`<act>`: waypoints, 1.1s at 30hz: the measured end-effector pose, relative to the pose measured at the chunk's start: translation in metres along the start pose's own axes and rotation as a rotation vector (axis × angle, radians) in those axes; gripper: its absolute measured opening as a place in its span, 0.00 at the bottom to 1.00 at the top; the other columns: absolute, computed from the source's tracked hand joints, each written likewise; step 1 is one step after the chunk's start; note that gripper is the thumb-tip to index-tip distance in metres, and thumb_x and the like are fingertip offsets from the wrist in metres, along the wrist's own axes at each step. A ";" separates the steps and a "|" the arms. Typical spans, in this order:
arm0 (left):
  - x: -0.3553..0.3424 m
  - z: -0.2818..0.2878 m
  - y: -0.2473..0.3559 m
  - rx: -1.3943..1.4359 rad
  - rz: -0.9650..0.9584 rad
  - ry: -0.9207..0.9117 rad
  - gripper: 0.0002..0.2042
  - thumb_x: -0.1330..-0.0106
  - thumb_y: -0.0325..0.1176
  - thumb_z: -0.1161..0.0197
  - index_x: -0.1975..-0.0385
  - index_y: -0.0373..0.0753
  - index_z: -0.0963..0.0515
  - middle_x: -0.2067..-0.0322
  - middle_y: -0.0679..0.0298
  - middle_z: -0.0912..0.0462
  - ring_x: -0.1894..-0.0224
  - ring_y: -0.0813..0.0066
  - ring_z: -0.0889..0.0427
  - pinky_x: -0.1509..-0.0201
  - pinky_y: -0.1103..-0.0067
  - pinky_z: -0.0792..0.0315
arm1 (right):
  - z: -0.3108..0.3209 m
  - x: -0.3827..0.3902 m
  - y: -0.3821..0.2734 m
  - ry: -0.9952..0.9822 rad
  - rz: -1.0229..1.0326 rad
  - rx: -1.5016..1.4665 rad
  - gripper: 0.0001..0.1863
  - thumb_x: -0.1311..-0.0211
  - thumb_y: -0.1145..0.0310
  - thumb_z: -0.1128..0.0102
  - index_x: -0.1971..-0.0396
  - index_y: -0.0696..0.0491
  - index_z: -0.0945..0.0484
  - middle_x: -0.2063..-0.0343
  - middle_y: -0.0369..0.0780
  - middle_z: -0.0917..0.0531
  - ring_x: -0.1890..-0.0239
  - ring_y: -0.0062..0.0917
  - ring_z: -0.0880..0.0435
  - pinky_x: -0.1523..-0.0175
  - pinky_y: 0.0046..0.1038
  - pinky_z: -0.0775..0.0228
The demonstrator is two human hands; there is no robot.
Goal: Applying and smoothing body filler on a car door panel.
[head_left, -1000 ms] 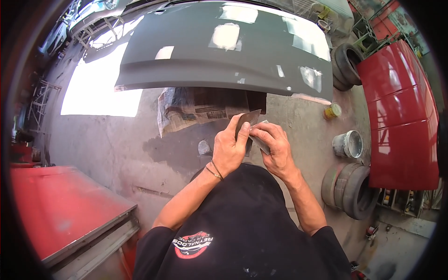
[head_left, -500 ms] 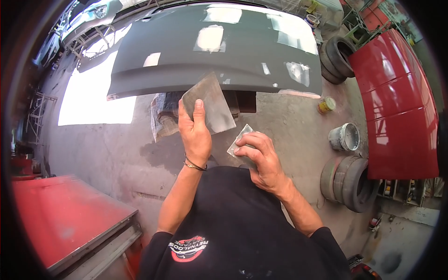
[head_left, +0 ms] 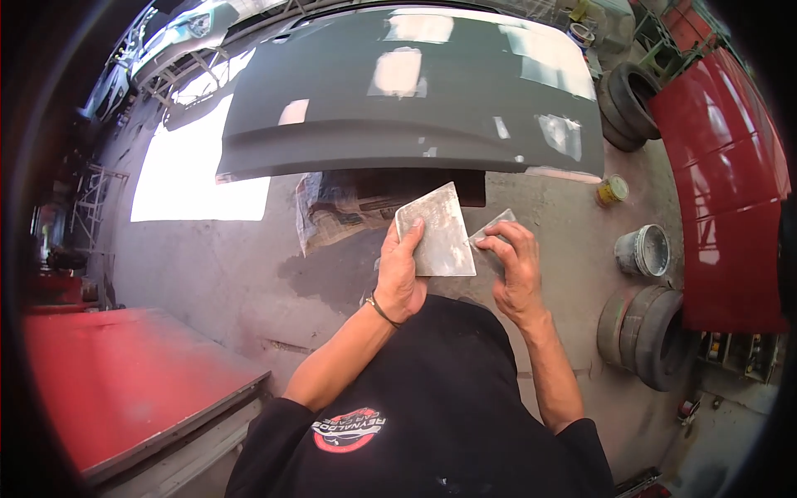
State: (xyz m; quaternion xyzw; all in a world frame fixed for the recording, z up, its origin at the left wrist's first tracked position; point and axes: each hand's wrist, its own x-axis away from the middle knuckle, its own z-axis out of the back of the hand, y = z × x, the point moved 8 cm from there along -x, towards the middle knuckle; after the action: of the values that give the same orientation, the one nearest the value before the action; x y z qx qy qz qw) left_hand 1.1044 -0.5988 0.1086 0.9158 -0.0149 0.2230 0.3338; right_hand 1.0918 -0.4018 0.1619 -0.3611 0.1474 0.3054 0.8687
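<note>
Grey and smeared, a flat plate sits mid-frame; the left hand grips its left edge, thumb on top, which leaves most of its face free. Right of centre, the right hand pinches a thin spreader between fingertips, corner toward the plate.

This is a car body repair workshop. A dull grey body panel bears pale patches; a glossy red car panel stands at right, near worn tyres and a smeared bucket. A smeared flat plate, stained concrete floor and a car front with headlight also fit.
</note>
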 end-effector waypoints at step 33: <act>-0.068 0.121 0.316 -0.418 -0.720 0.351 0.14 0.09 0.35 0.43 0.33 0.37 0.23 0.45 0.61 0.12 0.44 0.75 0.13 0.39 0.74 0.17 | -0.203 -0.213 -0.145 -0.063 0.306 -0.801 0.36 0.54 0.91 0.30 0.41 0.47 0.16 0.40 0.41 0.17 0.31 0.48 0.19 0.24 0.55 0.30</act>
State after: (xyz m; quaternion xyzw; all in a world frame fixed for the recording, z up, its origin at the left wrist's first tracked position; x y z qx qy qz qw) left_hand 1.0362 -0.9275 0.1891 0.7237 0.3168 0.2367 0.5655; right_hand 1.0131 -0.7181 0.2006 -0.6344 0.0422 0.4747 0.6087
